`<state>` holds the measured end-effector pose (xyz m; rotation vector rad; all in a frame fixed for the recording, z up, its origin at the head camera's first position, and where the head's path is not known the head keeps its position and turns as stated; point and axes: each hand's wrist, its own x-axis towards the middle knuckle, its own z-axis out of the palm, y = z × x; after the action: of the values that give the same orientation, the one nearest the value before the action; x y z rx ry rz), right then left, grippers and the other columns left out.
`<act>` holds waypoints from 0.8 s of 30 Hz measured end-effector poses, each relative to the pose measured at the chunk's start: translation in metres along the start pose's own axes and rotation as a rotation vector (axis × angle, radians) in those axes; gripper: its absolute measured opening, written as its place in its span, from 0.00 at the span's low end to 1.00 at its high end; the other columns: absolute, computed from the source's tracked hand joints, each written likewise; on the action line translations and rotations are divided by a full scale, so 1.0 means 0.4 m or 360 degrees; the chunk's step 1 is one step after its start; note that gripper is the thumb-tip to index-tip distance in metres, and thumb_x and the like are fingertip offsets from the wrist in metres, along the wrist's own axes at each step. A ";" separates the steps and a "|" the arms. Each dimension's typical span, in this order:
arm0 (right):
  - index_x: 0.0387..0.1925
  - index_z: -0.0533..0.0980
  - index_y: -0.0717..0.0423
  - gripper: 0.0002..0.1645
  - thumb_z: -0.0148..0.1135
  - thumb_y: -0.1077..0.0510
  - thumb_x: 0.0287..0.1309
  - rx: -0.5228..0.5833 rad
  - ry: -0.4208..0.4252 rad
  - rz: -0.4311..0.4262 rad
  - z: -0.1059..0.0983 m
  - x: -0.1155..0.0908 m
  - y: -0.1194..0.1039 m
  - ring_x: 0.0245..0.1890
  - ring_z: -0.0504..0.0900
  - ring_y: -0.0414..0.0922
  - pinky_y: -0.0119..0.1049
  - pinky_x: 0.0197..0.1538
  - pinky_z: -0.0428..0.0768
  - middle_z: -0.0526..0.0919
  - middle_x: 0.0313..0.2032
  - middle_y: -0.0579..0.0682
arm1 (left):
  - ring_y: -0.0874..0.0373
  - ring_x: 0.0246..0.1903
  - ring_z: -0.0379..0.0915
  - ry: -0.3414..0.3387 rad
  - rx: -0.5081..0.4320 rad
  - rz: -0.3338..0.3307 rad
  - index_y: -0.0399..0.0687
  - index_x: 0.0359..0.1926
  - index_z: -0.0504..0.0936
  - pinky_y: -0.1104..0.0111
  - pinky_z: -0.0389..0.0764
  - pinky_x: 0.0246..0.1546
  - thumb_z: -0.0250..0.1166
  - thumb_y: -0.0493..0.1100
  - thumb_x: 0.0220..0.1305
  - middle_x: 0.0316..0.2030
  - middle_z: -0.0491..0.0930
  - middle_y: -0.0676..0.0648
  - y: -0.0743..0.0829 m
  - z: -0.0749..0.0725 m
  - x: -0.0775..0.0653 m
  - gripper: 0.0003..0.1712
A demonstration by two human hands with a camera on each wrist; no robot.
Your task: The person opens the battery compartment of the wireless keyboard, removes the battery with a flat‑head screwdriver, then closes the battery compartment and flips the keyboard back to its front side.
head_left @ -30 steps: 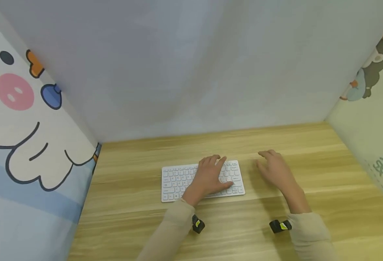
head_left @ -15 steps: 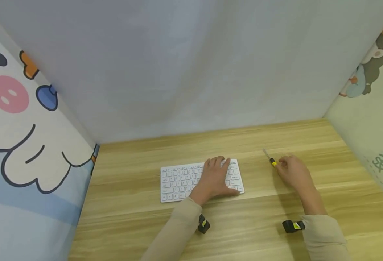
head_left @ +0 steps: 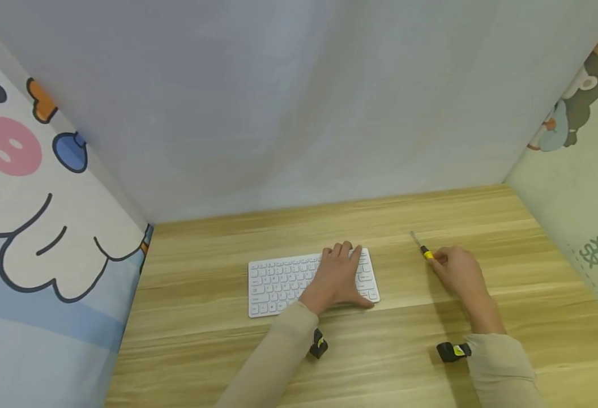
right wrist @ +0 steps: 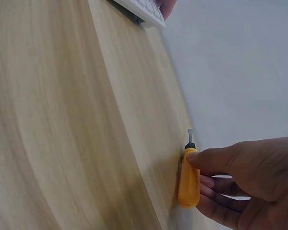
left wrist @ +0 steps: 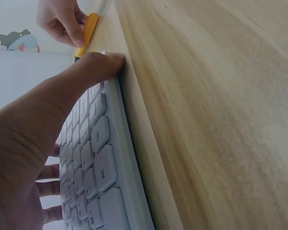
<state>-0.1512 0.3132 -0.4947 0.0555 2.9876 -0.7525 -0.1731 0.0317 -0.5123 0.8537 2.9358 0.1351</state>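
Observation:
A white keyboard (head_left: 278, 283) lies on the wooden table. My left hand (head_left: 336, 281) spans its right part, fingers at the far edge and thumb at the near edge, gripping it. The left wrist view shows that thumb (left wrist: 103, 64) at the keyboard's front corner. To the right, my right hand (head_left: 459, 272) pinches a screwdriver (right wrist: 188, 184) by its yellow-orange handle, between thumb and fingers. The metal shaft points away toward the back of the table. Whether the screwdriver touches the tabletop, I cannot tell.
A grey-white wall (head_left: 299, 124) rises behind the table (head_left: 202, 351). Cartoon-printed panels stand at the left (head_left: 29, 215) and right (head_left: 574, 181). Each wrist carries a small black camera.
My right hand has moved right and taken hold of the screwdriver, which was out of sight earlier. My left hand has slid slightly right, its thumb going from the keys to the near edge.

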 end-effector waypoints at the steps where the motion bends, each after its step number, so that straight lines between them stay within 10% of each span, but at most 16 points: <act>1: 0.46 0.81 0.74 0.20 0.62 0.57 0.69 0.0003 -0.0001 0.0009 -0.001 0.000 -0.002 0.40 0.86 0.62 0.55 0.42 0.84 0.87 0.42 0.69 | 0.53 0.65 0.67 0.0004 0.0007 0.0005 0.49 0.78 0.58 0.57 0.72 0.67 0.72 0.86 0.30 0.68 0.69 0.47 -0.001 -0.001 0.001 0.79; 24: 0.46 0.82 0.72 0.21 0.61 0.54 0.67 0.0016 0.0115 0.0079 0.030 -0.004 -0.006 0.39 0.86 0.62 0.54 0.38 0.84 0.87 0.42 0.69 | 0.51 0.65 0.66 0.0173 -0.0084 0.0092 0.51 0.80 0.55 0.54 0.74 0.63 0.71 0.86 0.31 0.69 0.66 0.45 -0.018 -0.120 -0.019 0.79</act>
<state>-0.1493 0.3052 -0.5039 0.1603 3.0379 -0.7769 -0.1756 0.0186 -0.4651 0.9532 2.9927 0.2697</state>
